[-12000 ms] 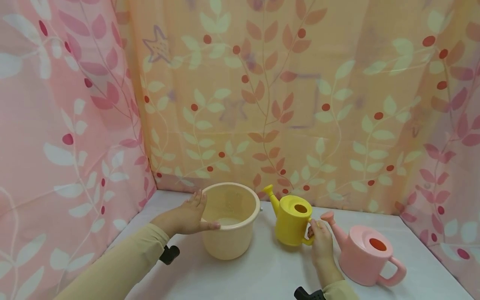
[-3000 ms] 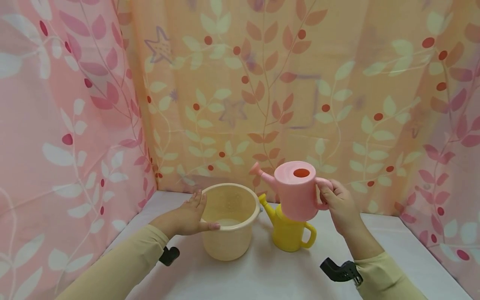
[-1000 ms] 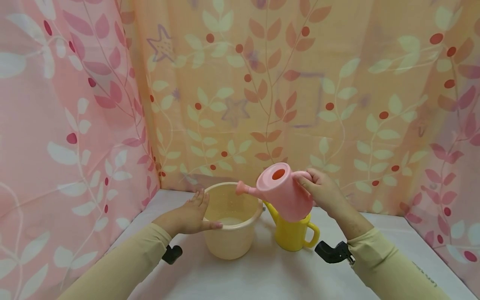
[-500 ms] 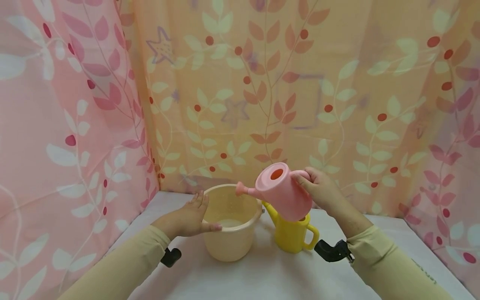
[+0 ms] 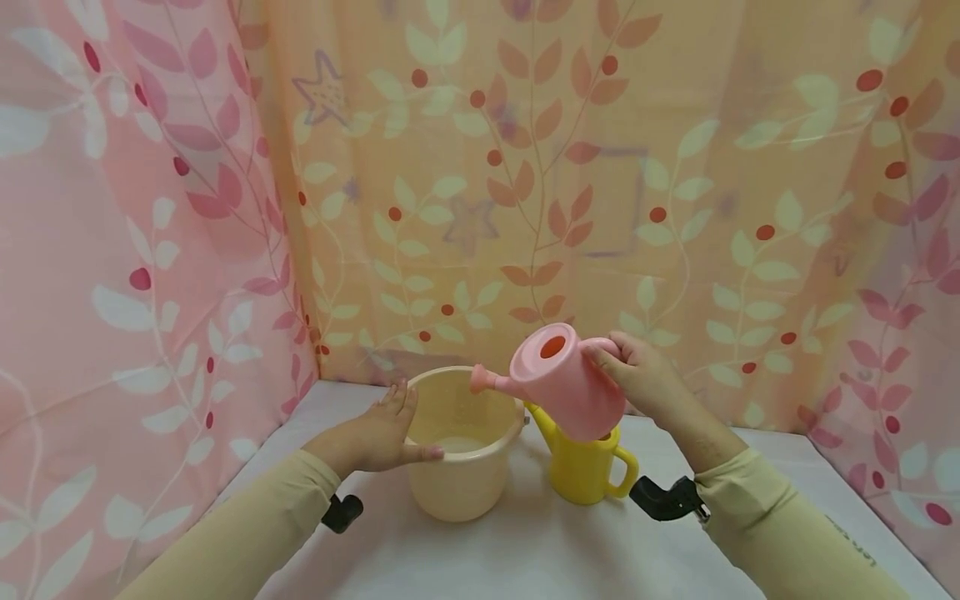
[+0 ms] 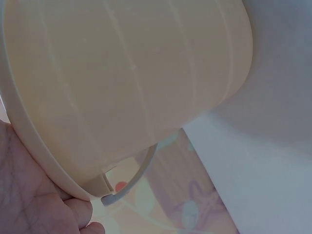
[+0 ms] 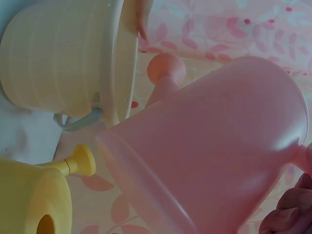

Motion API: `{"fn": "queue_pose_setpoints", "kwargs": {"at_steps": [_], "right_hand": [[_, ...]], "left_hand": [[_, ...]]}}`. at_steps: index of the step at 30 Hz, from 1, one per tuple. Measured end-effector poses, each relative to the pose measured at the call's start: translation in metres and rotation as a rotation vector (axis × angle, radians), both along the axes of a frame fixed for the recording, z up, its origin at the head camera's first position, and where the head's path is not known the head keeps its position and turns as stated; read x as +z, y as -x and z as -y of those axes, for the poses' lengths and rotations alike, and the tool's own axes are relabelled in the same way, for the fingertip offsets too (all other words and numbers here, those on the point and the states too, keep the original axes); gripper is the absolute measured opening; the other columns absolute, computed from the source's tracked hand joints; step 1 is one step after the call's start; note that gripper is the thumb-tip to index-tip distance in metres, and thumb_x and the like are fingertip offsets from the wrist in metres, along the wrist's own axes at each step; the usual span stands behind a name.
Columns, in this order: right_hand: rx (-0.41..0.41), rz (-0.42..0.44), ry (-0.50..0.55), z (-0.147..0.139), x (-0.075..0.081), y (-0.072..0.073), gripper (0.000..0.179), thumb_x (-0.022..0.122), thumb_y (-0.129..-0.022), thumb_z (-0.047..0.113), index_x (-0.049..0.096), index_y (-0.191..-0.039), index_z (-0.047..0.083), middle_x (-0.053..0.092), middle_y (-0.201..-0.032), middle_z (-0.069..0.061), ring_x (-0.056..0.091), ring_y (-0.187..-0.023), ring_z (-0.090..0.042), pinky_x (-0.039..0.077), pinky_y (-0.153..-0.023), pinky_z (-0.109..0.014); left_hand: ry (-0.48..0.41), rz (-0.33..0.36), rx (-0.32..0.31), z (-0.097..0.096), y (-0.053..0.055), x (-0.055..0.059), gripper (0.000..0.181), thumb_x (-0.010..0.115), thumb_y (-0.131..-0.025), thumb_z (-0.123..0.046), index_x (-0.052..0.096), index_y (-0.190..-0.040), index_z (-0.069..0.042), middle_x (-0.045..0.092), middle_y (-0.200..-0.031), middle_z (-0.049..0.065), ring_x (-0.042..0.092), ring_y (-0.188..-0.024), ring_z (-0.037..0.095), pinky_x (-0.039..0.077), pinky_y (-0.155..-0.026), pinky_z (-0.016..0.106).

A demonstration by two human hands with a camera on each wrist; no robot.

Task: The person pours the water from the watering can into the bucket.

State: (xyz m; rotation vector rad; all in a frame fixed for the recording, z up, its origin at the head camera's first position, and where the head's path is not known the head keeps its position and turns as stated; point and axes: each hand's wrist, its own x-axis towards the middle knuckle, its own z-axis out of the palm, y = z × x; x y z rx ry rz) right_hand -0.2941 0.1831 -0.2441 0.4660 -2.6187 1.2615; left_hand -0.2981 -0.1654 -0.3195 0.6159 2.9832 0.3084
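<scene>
My right hand [image 5: 637, 371] grips the handle of a pink watering can [image 5: 562, 383], holding it in the air tilted to the left. Its spout's rose [image 5: 480, 379] is over the right part of a cream bucket [image 5: 457, 487]. No water is visible coming from it. On the bucket's left rim rests my left hand [image 5: 375, 433], fingers straight and spread, thumb along the front edge; the left wrist view shows the palm [image 6: 29, 190] against the rim. A yellow watering can [image 5: 581, 475] stands upright below the pink one, its top partly hidden.
All of it stands on a white-covered table [image 5: 510, 554]. A leaf-patterned orange curtain [image 5: 480, 208] closes the back, with a pink curtain [image 5: 150, 292] at the left side. The bucket's grey handle [image 6: 131, 183] hangs down outside.
Earlier my right hand held the yellow can's handle, then lifted the pink can upright. It has since moved left and tipped toward the bucket, staying nearly still lately. My left hand has stayed put.
</scene>
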Motion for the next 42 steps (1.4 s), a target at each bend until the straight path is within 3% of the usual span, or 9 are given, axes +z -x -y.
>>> {"fn": "queue_pose_setpoints", "kwargs": {"at_steps": [14, 42], "right_hand": [[0.009, 0.012, -0.012, 0.0016, -0.0019, 0.0010, 0.045, 0.056, -0.086, 0.048, 0.056, -0.099, 0.005, 0.057, -0.087, -0.011, 0.054, -0.079, -0.025, 0.051, -0.066, -0.030], [0.001, 0.012, -0.049, 0.0053, 0.0041, 0.0008, 0.043, 0.055, -0.086, 0.048, 0.054, -0.095, 0.006, 0.056, -0.084, -0.010, 0.055, -0.076, -0.024, 0.051, -0.064, -0.030]], "left_hand": [[-0.012, -0.001, 0.002, 0.0006, -0.0006, -0.0047, 0.115, 0.047, -0.074, -0.075, 0.008, -0.142, 0.009, 0.000, -0.148, 0.030, -0.001, -0.137, 0.038, 0.013, -0.108, 0.052], [-0.006, 0.002, -0.005, 0.0008, 0.0012, -0.0010, 0.118, 0.046, -0.072, -0.077, 0.007, -0.142, 0.010, -0.002, -0.148, 0.029, -0.001, -0.137, 0.038, 0.010, -0.109, 0.051]]}}
